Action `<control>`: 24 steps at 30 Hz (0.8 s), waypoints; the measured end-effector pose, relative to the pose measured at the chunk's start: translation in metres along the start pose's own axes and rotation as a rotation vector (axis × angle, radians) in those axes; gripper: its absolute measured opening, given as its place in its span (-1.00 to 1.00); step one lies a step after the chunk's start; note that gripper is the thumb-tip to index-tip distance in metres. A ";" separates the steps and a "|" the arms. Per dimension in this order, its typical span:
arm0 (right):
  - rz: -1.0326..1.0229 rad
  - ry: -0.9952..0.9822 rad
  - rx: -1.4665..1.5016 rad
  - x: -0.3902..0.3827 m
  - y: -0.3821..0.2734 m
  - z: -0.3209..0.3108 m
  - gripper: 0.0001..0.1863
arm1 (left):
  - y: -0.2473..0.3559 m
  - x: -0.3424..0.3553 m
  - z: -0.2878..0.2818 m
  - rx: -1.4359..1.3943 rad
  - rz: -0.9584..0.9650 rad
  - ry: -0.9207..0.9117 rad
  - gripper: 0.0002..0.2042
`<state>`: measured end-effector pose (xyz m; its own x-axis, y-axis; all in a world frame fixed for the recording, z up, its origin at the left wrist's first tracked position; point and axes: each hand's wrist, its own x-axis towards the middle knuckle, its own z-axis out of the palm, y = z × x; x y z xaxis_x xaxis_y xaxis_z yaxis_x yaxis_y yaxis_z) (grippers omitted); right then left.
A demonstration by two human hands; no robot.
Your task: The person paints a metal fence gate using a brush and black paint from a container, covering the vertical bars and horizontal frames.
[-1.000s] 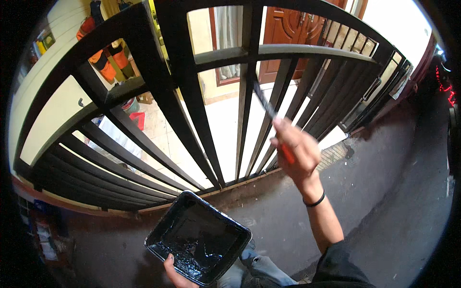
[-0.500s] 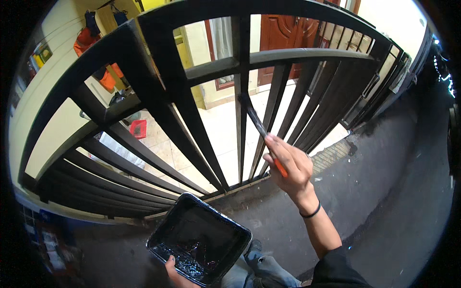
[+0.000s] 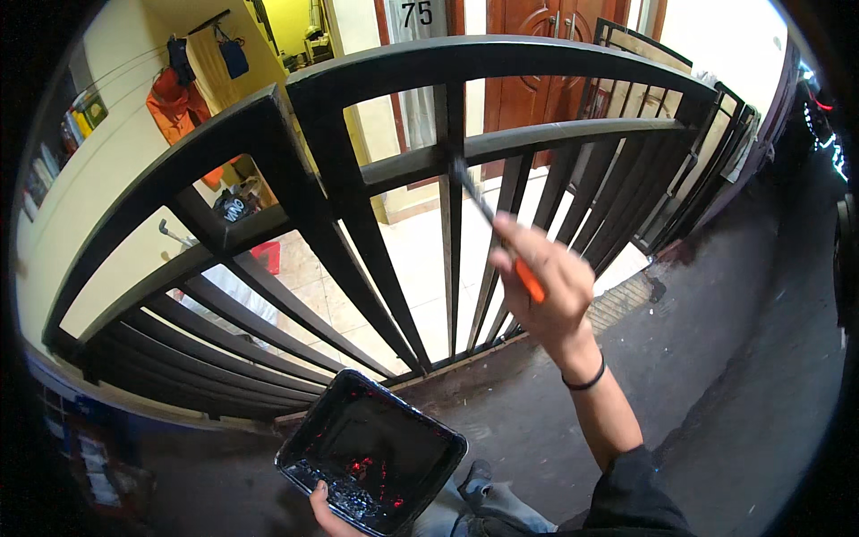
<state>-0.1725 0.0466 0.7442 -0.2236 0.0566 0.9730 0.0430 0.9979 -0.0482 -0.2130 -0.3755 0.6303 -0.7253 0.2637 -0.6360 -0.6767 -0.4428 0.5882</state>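
Note:
My right hand [image 3: 546, 282] is closed around a paintbrush [image 3: 483, 206] with an orange handle and dark, blurred bristles. The bristle end is at a narrow vertical bar of the black metal gate [image 3: 573, 54], just below the middle crossbar. Below the gate, at lower centre, my left hand [image 3: 329, 515] grips the near-left edge of a black tray [image 3: 403, 421] coated with glossy black paint, its thumb over the rim.
Behind the gate are a tiled floor [image 3: 313, 295], wooden double doors [image 3: 546, 27], a red bin [image 3: 268, 258] and hanging orange clothing [image 3: 177, 107]. Dark pavement [image 3: 734, 376] runs along the right, with small lights [image 3: 828, 134] far back.
The brush tip dropped a little along the bar, then rose back near the crossbar. The view has shifted, so the gate's top rail sits lower in it. The tray stays held low.

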 end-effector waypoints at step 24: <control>0.172 -0.141 0.095 -0.085 -0.007 -0.001 -0.67 | -0.005 0.004 0.031 0.250 0.109 0.074 -0.27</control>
<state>-0.1526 0.0344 0.6620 -0.3547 0.2235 0.9079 0.0019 0.9712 -0.2384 -0.2167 -0.3460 0.6398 -0.7903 0.1584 -0.5919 -0.6123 -0.2377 0.7540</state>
